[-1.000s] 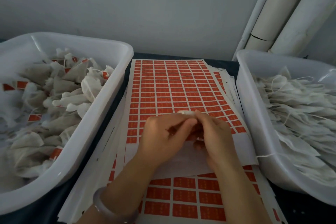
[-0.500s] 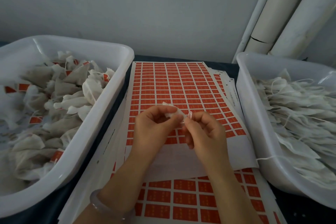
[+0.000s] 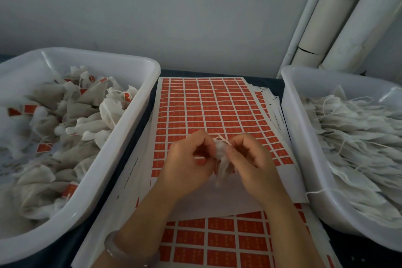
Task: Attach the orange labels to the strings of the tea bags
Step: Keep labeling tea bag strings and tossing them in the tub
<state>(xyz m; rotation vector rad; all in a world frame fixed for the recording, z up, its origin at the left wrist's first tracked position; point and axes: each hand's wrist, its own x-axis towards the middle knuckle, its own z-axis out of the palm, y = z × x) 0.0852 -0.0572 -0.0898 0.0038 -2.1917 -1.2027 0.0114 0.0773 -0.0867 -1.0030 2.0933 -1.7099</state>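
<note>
Left hand [image 3: 185, 161] and right hand [image 3: 252, 159] meet over the label sheet [image 3: 228, 199], both pinching one tea bag [image 3: 220, 160] that hangs between them. Its string [image 3: 222, 138] sticks up just beyond the fingertips, slanting far-left to near-right, nearer the right fingers. Unpeeled orange labels [image 3: 206, 104] lie farther back.

A stack of label sheets [image 3: 208, 104] is lying on the table [image 3: 217, 73] at the centre of the frame. The left tub [image 3: 97, 55] is sitting just beside it at left, holding labelled tea bags [image 3: 71, 128]; the right tub [image 3: 293, 128] is sitting at right, holding a pile of unlabelled bags [image 3: 352, 137]. Lower centre, above the sheets, the left hand [image 3: 187, 165] and right hand [image 3: 252, 159] are holding a tea bag [image 3: 220, 159] between them. Pipes [image 3: 339, 17] are standing behind the right tub, upper right.
</note>
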